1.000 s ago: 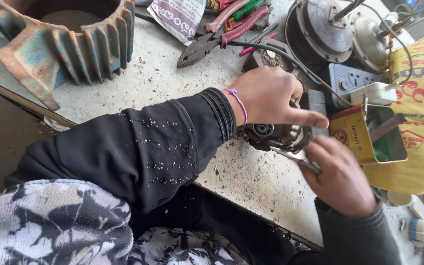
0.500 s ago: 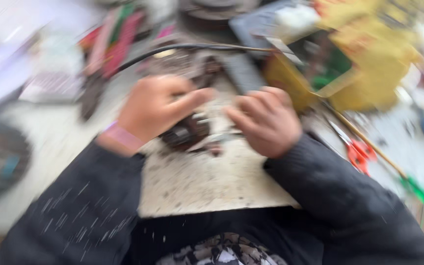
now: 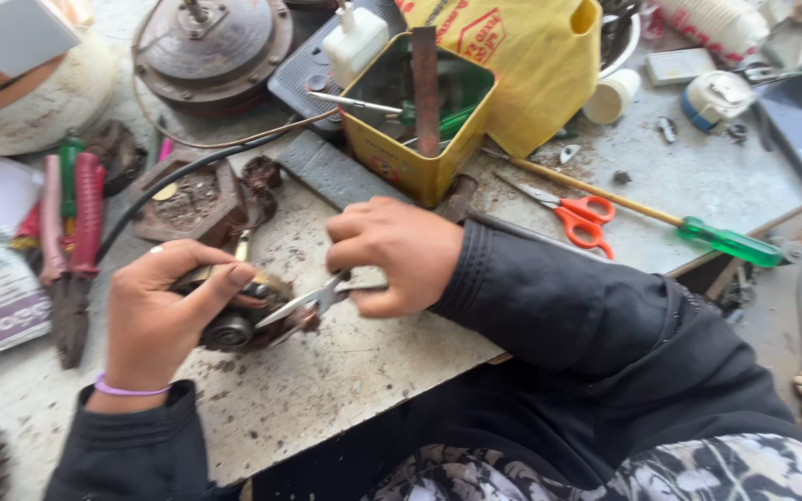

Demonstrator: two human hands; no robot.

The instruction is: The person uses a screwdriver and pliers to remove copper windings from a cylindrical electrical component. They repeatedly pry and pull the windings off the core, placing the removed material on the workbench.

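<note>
Rusty metal fills the head view: one small motor (image 3: 239,320) lies on the bench (image 3: 355,371), gripped by the left hand (image 3: 164,315), thumb on top. The right hand (image 3: 396,255) is clenched round one pair of pliers (image 3: 313,299), whose tips touch the motor; their handles are hidden in the fist. One yellow tin (image 3: 415,111), one pair of red scissors (image 3: 575,213), one green-handled screwdriver (image 3: 689,230). Two or perhaps three red tools (image 3: 76,241) lie left, overlapping and hard to count. The round housing (image 3: 211,46) is cut off at the top
</note>
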